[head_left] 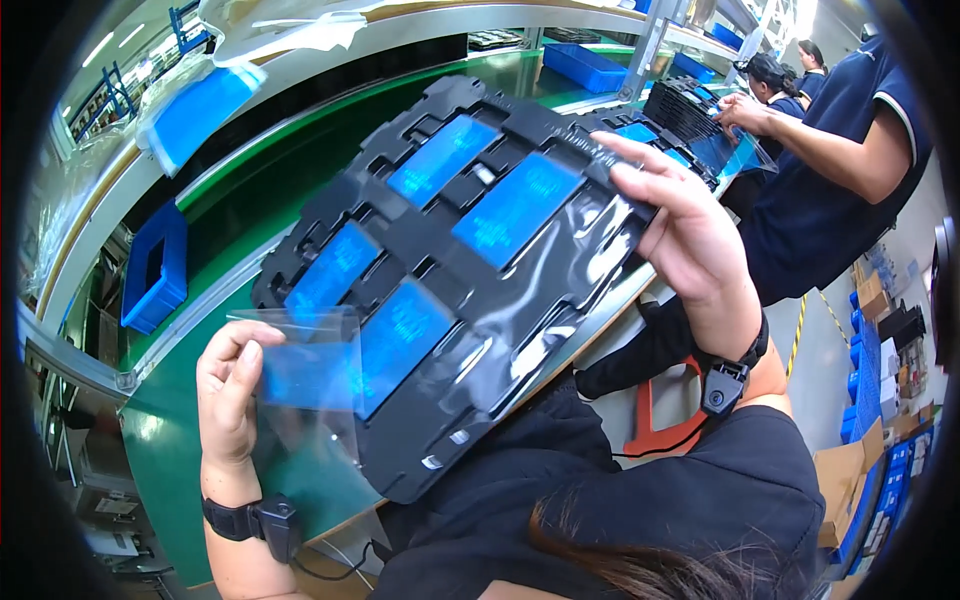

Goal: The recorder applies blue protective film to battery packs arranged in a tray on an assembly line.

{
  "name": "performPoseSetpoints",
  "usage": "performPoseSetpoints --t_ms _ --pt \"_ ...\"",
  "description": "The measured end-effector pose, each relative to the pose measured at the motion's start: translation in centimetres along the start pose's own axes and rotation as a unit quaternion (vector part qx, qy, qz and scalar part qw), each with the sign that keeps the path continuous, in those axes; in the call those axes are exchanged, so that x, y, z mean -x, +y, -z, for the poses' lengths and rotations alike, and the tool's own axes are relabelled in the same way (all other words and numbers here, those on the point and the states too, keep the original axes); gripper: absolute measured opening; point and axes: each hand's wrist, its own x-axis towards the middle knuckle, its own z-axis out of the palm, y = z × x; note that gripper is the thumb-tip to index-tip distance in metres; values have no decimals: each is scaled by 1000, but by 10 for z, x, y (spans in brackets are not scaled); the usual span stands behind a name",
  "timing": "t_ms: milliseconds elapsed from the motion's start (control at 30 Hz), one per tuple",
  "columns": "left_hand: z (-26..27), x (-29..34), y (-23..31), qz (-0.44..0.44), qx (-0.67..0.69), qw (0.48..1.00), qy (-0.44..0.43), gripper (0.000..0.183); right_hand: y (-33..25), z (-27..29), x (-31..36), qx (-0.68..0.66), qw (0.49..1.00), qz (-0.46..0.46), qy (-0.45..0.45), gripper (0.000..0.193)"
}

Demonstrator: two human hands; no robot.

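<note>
A black moulded plastic tray (415, 240) is held tilted over the bench in front of me. Several flat rectangular pieces with blue film (518, 210) lie in its recesses. My right hand (692, 220) grips the tray's right edge, thumb and fingers closed round it. Clear, glossy plastic wraps the tray's near side. At the lower left, my left hand (235, 385) pinches a corner of clear plastic film (305, 375) between thumb and fingers. That film overlaps the tray's left end. Whether it is one bag with the plastic on the near side, I cannot tell.
The green bench (165, 455) runs beneath the tray. A blue bin (157, 270) stands at the left, another blue bin (585, 68) at the back. A person in dark clothes (835, 190) works close on my right beside stacked black trays (680, 105). An orange stool (665, 410) stands below.
</note>
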Motion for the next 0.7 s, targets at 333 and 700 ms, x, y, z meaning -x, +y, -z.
performPoseSetpoints --t_ms 333,700 --pt "-1 1 -1 26 13 1000 -7 21 -42 185 -61 -80 969 128 196 25" --pt "2 2 -3 41 15 999 -13 22 -46 284 -93 538 744 77 388 42"
